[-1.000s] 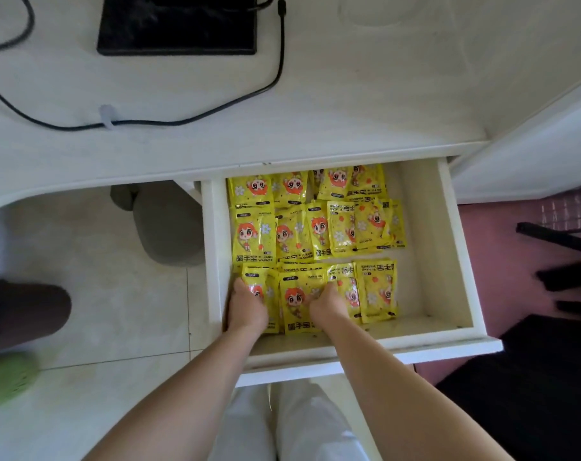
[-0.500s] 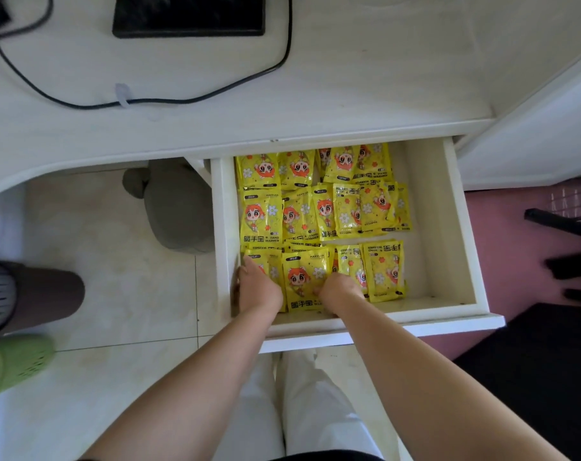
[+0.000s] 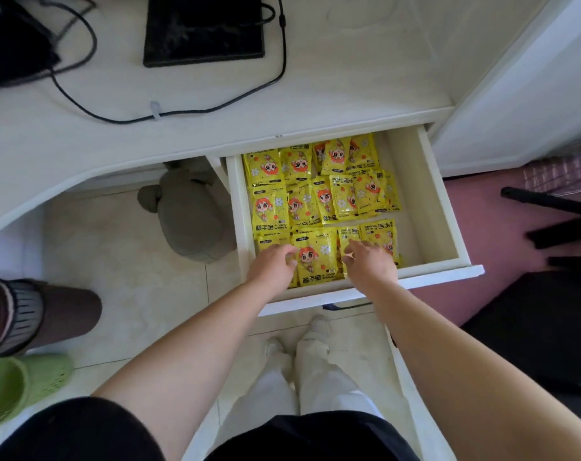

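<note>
An open white drawer [image 3: 430, 197] under the desk holds several yellow hand warmer packets [image 3: 315, 197] with a cartoon face, laid in overlapping rows on its left side. My left hand [image 3: 272, 266] rests on the front row, fingers loosely spread and touching the left edge of the front middle packet [image 3: 315, 257]. My right hand [image 3: 370, 266] lies over the front row to the right of that packet; its thumb and forefinger curl onto the edge of a narrow packet [image 3: 343, 232] beside it. Both hands cover parts of the front packets.
The white desk top [image 3: 349, 78] carries a black flat pad [image 3: 202, 28] and a black cable [image 3: 284, 54]. A grey soft object [image 3: 189, 221] sits under the desk. Another person's leg [image 3: 49, 314] and green shoe [image 3: 19, 387] are left; black chair legs [image 3: 555, 211] right.
Both hands have lifted from pressing on the front packets and their fingers have spread and reached forward. The view has moved closer and tilted.
</note>
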